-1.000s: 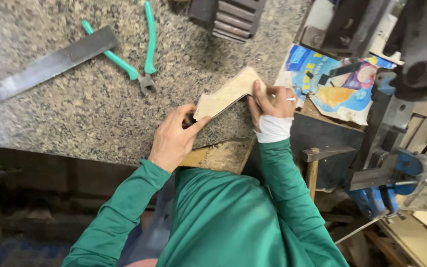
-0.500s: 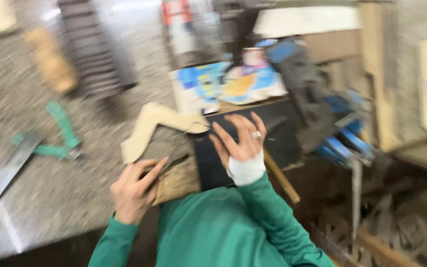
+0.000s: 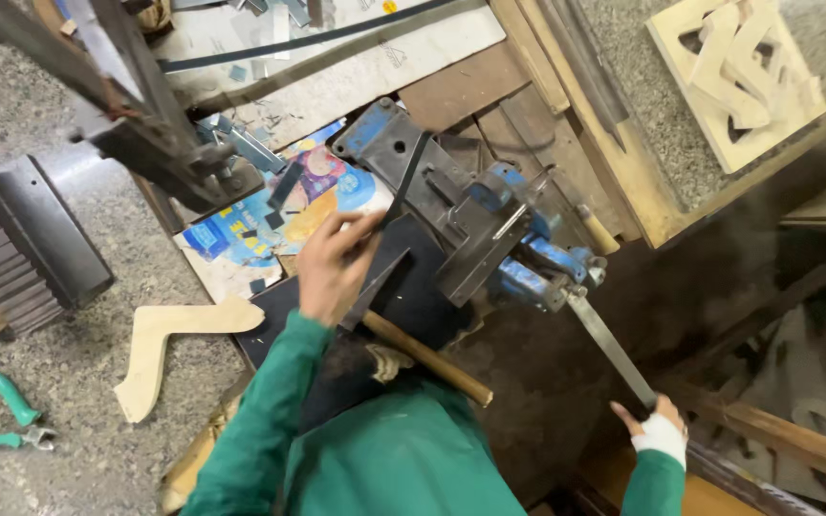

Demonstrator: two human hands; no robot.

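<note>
Compared with half a second ago, both hands have left the bent wooden cutout [image 3: 169, 344], which now lies alone on the granite worktop [image 3: 59, 239] near its front edge. The left hand [image 3: 330, 266] curls its fingers [image 3: 356, 229] around a thin dark metal strip [image 3: 402, 182] running up into the blue bench vise [image 3: 489, 229]. The right hand [image 3: 655, 420] — wrist bandaged — grips the end of the vise's long steel handle [image 3: 609, 346]. Green-handled pliers [image 3: 7, 406] lie at the worktop's left edge.

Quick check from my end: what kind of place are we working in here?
Most likely a small workshop for metal and wood work. A blue bench vise sits by the left hand, green-handled pliers lie on the stone bench, and cut wooden shapes lie about.
</note>
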